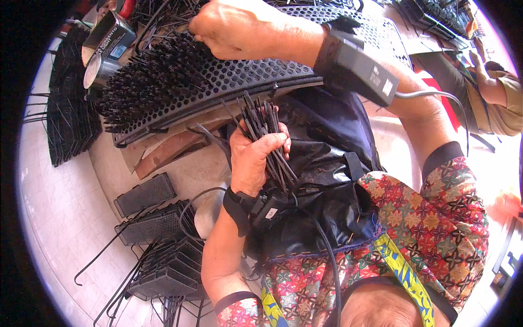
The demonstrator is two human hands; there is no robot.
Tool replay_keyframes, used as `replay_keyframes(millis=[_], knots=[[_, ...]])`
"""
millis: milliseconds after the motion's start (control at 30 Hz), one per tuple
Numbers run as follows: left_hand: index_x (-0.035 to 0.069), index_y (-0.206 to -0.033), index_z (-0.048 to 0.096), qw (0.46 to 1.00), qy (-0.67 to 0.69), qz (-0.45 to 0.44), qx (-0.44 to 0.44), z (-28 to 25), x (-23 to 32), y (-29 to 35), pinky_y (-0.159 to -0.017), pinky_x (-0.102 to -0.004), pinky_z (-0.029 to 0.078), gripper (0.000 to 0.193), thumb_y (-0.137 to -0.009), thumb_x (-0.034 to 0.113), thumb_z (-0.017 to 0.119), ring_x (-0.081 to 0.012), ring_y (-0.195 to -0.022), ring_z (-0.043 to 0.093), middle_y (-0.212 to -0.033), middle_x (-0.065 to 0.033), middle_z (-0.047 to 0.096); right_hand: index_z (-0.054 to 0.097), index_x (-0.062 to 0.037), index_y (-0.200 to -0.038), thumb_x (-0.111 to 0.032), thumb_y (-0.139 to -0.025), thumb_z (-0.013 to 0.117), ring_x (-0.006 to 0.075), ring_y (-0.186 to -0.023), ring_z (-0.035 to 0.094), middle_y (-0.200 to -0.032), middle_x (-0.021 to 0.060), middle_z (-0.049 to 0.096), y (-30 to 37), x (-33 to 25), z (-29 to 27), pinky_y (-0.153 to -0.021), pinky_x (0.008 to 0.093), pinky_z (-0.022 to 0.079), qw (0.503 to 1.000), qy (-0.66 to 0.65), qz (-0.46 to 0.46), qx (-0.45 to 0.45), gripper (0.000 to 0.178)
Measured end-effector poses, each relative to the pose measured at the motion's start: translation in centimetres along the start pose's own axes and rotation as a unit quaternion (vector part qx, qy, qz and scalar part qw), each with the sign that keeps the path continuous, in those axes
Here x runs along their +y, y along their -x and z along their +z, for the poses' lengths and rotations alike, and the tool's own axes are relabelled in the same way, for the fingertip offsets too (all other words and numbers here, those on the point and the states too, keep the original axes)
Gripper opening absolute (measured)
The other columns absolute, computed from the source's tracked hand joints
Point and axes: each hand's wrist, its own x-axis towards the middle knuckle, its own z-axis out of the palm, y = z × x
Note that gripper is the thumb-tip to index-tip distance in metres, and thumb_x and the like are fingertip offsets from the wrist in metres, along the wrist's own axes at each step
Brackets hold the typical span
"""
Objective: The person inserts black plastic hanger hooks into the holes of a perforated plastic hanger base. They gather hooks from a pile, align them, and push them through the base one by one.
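A bundle of thin dark sticks (267, 122) is gripped in my left hand (253, 152), its fingers wrapped round the middle and the ends poking out above and below. Across in front of me lies a long black perforated panel (294, 70). Its left part bristles with short dark sticks (158, 76) packed upright in the holes; bare holes show toward the right. Over the panel, near the edge of the packed sticks, my right hand (229, 30) is closed with the fingers curled under. Whatever it pinches, if anything, is hidden.
Loose dark strips (166, 19) lie behind the panel, beside a metal can (101, 71) and a dark box (111, 35). Black perforated trays (163, 267) are stacked at lower left. Another person (490, 90) works at the right. Cables run from both my wrists.
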Motion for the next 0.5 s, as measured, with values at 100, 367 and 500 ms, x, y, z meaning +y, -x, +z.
replay_keyframes(millis=[100, 367, 500], knots=[[0.0, -0.117, 0.05, 1.0, -0.001, 0.002, -0.005, 0.0, -0.2, -0.1, -0.056, -0.0314, 0.051, 0.046, -0.073, -0.002, 0.061, -0.0217, -0.065, 0.06, -0.086, -0.0118, 0.059, 0.062, -0.0017, -0.078, -0.014, -0.066, 0.061, 0.0346, -0.075, 0.063, -0.075, 0.0157, 0.063, -0.7, 0.1, 0.0, -0.064, 0.0427, 0.052, 0.997, -0.026, 0.001, -0.07, 0.017], [0.001, -0.117, 0.05, 1.0, 0.006, 0.014, -0.014, -0.4, -0.3, -0.2, -0.055, -0.0316, 0.051, 0.045, -0.074, -0.001, 0.061, -0.0213, -0.066, 0.06, -0.086, -0.0112, 0.059, 0.058, -0.0015, -0.073, -0.016, -0.072, 0.062, 0.0337, -0.072, 0.063, -0.075, 0.0177, 0.062, 1.5, -0.4, -0.5, -0.06, 0.0436, 0.051, 0.999, 0.031, 0.04, -0.014, 0.015], [0.001, -0.117, 0.05, 0.999, 0.026, 0.024, -0.015, -0.3, -0.1, -0.2, -0.054, -0.031, 0.05, 0.045, -0.074, -0.001, 0.062, -0.021, -0.066, 0.06, -0.086, -0.0112, 0.059, 0.052, -0.0028, -0.072, -0.024, -0.076, 0.064, 0.0346, -0.059, 0.056, -0.063, 0.014, 0.054, 5.4, -0.5, -2.2, -0.056, 0.0422, 0.047, 0.998, 0.044, -0.033, 0.029, 0.025]])
